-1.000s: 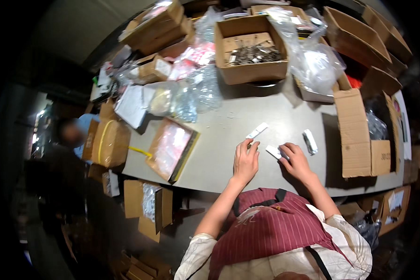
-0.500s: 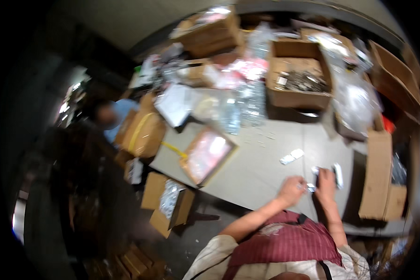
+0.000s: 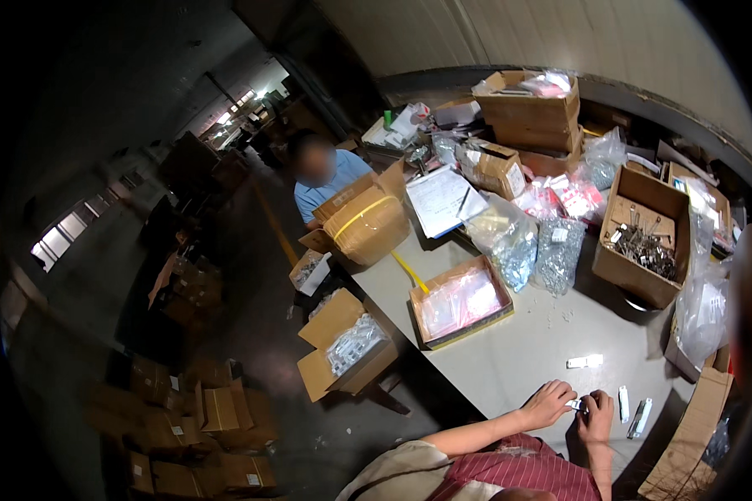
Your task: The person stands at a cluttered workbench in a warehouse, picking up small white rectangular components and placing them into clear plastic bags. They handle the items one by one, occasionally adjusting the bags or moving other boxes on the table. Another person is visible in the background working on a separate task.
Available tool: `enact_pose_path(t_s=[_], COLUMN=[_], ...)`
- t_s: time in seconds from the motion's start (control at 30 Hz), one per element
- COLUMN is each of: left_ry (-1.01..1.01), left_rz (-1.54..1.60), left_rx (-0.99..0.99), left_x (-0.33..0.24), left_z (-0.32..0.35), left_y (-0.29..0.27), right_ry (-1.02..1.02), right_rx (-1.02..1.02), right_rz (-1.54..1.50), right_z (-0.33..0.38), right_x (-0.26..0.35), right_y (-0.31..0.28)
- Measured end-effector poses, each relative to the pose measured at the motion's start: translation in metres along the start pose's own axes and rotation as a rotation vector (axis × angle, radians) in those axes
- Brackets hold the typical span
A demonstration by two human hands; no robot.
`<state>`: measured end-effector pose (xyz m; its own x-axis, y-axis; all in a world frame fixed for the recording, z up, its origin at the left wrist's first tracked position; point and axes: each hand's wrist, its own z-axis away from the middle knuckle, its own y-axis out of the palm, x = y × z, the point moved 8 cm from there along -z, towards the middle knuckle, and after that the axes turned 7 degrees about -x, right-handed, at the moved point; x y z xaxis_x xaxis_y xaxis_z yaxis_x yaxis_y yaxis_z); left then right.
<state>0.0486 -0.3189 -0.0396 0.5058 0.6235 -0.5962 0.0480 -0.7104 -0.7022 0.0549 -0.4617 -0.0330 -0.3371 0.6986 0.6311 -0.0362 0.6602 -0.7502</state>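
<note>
My left hand and my right hand are close together at the near edge of the table. Between their fingertips is a small, pale, shiny piece, with the fingers of both hands closed on it; its exact kind is too small to make out. A slim white-and-silver piece lies flat just beyond my hands. To the right of my right hand lie two more slim pieces, a white one and a silver one.
A shallow box of clear plastic bags sits left on the grey table. Bags of small parts, a clipboard and a carton of metal parts stand behind. A cardboard box flanks the right. Across the table's far left is a person in blue.
The view has swung left, bringing the aisle and the person in blue further into sight. My hands stay together with the small piece between them.
</note>
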Motion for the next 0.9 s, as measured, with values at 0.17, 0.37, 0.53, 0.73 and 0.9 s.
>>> enact_pose_path(t_s=[0.17,0.37,0.53,0.73,0.9], left_ry=[0.050,0.056,0.051,-0.057,-0.186], left_rz=[-0.072,-0.083,0.013,0.150,0.144], left_rx=[-0.035,-0.041,-0.068,-0.053,-0.060], left_x=[0.000,0.035,0.045,0.056,0.052], left_z=[-0.022,-0.021,-0.013,0.025,0.038], left_y=[-0.022,0.001,0.007,-0.005,-0.006], right_ry=[-0.038,-0.162,-0.173,-0.033,0.002], right_rx=[-0.208,-0.296,-0.167,-0.241,-0.267], right_rz=[0.019,0.044,-0.031,-0.245,-0.260], right_z=[-0.017,-0.051,-0.049,-0.013,-0.009], right_x=[-0.007,0.012,-0.019,-0.003,0.026], right_y=[-0.002,0.004,0.044,0.075,0.095])
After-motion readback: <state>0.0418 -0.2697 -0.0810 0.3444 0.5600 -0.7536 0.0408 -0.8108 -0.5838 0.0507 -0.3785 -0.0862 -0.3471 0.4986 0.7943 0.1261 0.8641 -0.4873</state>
